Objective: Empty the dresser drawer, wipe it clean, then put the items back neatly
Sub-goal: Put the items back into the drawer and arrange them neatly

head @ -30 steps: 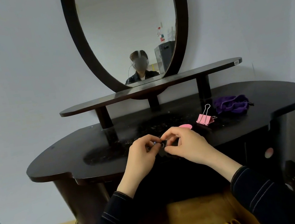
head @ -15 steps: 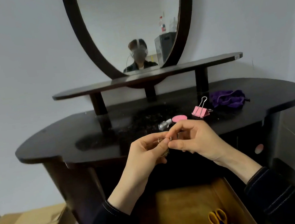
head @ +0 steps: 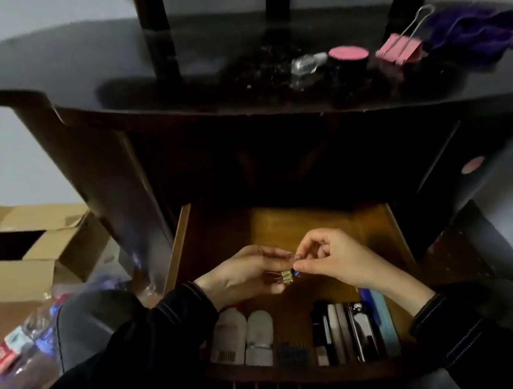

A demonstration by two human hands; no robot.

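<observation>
The wooden drawer is pulled out below the dark dresser top. Over its middle, my left hand and my right hand meet, both pinching a small bunch of binder clips. At the drawer's front lie two white bottles, a small dark block, and a row of pens, a stapler and flat cases. On the dresser top sit a pink binder clip, a pink-topped round item, a shiny silvery item and a purple cloth.
An open cardboard box stands on the floor at the left, with plastic bottles and packets in front of it. My knee is beside the drawer's left side. A pink sticker marks the dresser's right door.
The view has tipped down from the mirror to the open drawer. Both hands have dropped from the dresser's front edge to above the drawer, still pinching the small clips together.
</observation>
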